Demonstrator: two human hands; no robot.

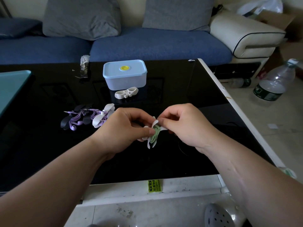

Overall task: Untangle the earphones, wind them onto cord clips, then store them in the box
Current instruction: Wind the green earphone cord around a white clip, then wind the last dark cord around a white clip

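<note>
Gripping a white cord clip (pixel 151 134) wound with green earphone cord (pixel 155 135), both hands are held just above the black glass table (pixel 196 112), near its front middle. The left hand (pixel 121 130) is closed on the clip's left side, thumb tip pressed at the green coils. The right hand (pixel 182 126) pinches the clip's upper wing between thumb and forefinger.

A lidded storage box (pixel 125 74), pale blue with a yellow disc on its lid, is noted at the table's far middle; its lid is seated, and its contents cannot be told. An empty white cord clip (pixel 126 92) lies just in front of it. Left of the hands, purple earphones (pixel 80 118) on black and white clips are heaped on the glass.
</note>
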